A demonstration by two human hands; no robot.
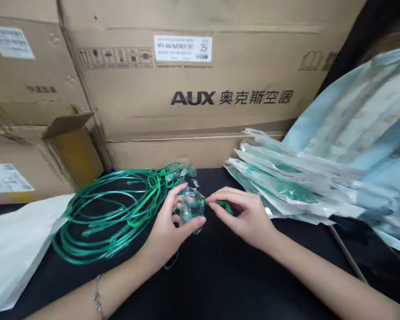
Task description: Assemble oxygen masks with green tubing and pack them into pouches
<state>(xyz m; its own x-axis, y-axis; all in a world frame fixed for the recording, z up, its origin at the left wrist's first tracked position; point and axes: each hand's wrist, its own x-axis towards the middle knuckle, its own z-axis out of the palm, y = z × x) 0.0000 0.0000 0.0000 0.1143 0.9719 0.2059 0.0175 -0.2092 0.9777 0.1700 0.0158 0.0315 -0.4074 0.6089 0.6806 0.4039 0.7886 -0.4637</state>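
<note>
My left hand (173,218) is closed around a clear greenish plastic mask (191,206), thumb in front and fingers behind it. At the mask's right edge, the thumb and forefinger of my right hand (243,211) pinch a green elastic strap (225,205); part of the strap shows past the fingers. Just left of my left hand lies a coil of green clear tubing (86,218), with green straps (150,202) bunched on its right side. Behind the mask, more clear plastic pieces (188,170) sit at the coil's far end.
Several clear bags (286,182) with green contents are stacked on the right of the black table (220,284). A white bag (23,244) lies at left. Large cardboard boxes (200,120) stand behind. A dark flat object (376,253) and light-blue plastic sheeting (380,133) are at right.
</note>
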